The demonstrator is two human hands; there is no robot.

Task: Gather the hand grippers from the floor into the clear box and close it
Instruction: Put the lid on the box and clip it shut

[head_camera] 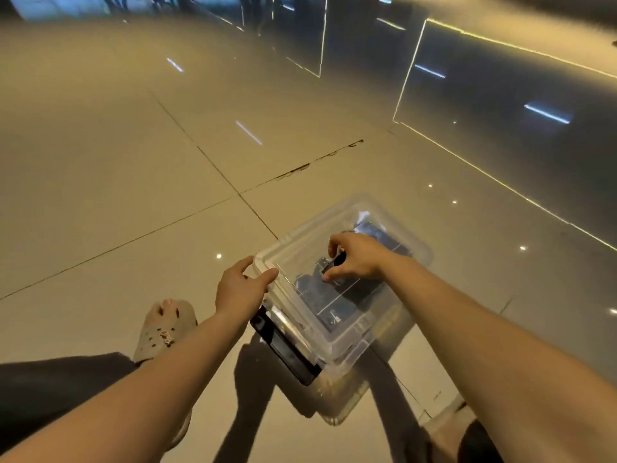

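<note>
**Clear box, floor**

We find the box [350,344] on the floor, lid [309,237] resting on top, grippers [315,290] inside. Left hand [238,290] grips the lid's left corner; right hand [359,259] pinches a black piece [336,261]. Likely light, springy, slick plastic: hold at rims.

the clear box [347,332] sits on the floor [133,228], turned diagonally, a black latch [283,349] on its near-left end. dark hand grippers [320,292] lie heaped inside, blurred; 1 black handle [335,262] is pinched in the right hand [357,259].
</note>
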